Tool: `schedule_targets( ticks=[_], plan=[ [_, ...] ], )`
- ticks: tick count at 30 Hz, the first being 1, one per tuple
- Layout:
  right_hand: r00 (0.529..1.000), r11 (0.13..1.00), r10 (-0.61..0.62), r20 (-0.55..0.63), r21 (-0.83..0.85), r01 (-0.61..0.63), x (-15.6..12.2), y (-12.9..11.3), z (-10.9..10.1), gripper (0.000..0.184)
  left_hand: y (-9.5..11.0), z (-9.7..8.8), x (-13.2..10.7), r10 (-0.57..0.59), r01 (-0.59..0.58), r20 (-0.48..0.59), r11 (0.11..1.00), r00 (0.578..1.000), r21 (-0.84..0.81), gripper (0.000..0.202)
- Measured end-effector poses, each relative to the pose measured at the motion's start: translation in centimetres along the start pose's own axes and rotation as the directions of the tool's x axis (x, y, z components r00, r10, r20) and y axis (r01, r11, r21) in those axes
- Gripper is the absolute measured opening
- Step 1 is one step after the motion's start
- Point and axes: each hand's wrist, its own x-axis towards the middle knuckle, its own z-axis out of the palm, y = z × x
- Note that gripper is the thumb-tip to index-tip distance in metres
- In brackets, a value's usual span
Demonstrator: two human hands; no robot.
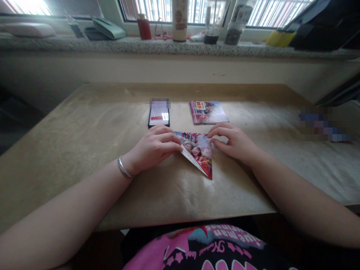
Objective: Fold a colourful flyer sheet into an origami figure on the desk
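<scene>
A glossy printed sheet of paper (200, 152), folded into a triangle with its point towards me, lies on the table. It shows a colourful photo of people, and a white strip runs along its left slanted edge. My left hand (159, 144), with a silver bangle at the wrist, is closed on the sheet's left corner, its fingertips on the paper. At the upper right corner, my right hand (232, 139) pinches the edge between thumb and fingers. Beyond my left hand lies a phone (159, 117) with a lit screen. Past the sheet rests a stack of similar printed papers (210, 113).
A beige cover lies over the table (92, 123). Near its right side is a partly blurred-out dark item (323, 125). The stone windowsill (157, 47) behind carries a red bottle (144, 27), a tall cream container (180, 20), jars, a yellow object (280, 38) and a black bag-like shape (323, 28).
</scene>
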Motion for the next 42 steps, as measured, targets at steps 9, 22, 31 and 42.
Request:
schedule_targets(
  ticks=[9, 22, 31, 42],
  plan=[
    [0.996, 0.997, 0.071, 0.045, -0.044, -0.069, -0.2, 0.6, 1.0, 0.028, -0.3, 0.5, -0.2, -0.048, 0.041, 0.057, 0.994, 0.997, 0.104, 0.018],
    [0.996, 0.994, 0.008, 0.083, -0.112, 0.002, -0.2, 0.4, 0.4, 0.014, 0.0, 1.1, -0.3, -0.215, 0.205, 0.118, 0.974, 0.969, 0.097, 0.021],
    [0.975, 0.978, 0.074, 0.21, -0.206, -0.03, -0.3, -0.1, 0.3, 0.024, 0.5, 0.8, -0.2, -0.229, 0.242, 0.204, 0.969, 0.952, -0.039, 0.027],
    [0.979, 0.998, -0.011, 0.203, -0.065, 0.024, 0.0, -0.5, 0.3, 0.023, 1.0, 0.9, -0.2, -0.302, 0.286, 0.299, 0.953, 0.905, 0.096, 0.064]
  ],
)
